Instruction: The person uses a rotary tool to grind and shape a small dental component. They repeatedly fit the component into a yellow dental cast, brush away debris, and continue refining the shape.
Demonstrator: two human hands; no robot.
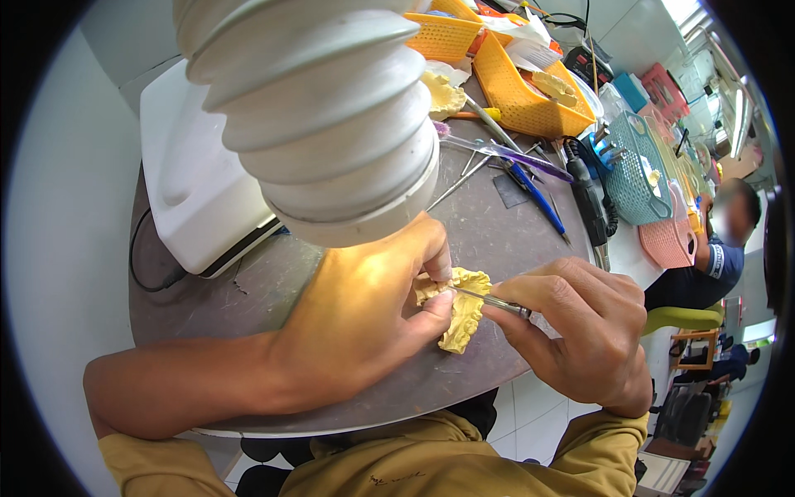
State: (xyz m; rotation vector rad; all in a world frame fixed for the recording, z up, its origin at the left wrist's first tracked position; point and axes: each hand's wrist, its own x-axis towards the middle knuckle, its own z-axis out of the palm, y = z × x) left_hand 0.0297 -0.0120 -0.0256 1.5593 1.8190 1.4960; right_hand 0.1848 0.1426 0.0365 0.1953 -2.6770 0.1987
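Observation:
My left hand [356, 306] is closed on a yellow plaster dental cast [464, 331], gripping its left side between thumb and fingers just above the table. The cast has a curved arch shape with a bumpy, tooth-like surface. In my right hand [584, 319] is a slim metal dental carving tool [512, 307], pinched between thumb and fingers. Its thin tip points left and meets the upper part of the cast, close to my left thumb. The exact contact point is partly hidden by my left fingers.
A thick white ribbed hose [323, 124] hangs over my left hand. Behind it stands a white machine [186, 157]. Yellow baskets [497, 91], a purple toothbrush [534, 161], a blue pen-like tool [538, 203] and a black handpiece [586, 199] lie beyond. Another person [716, 257] sits at right.

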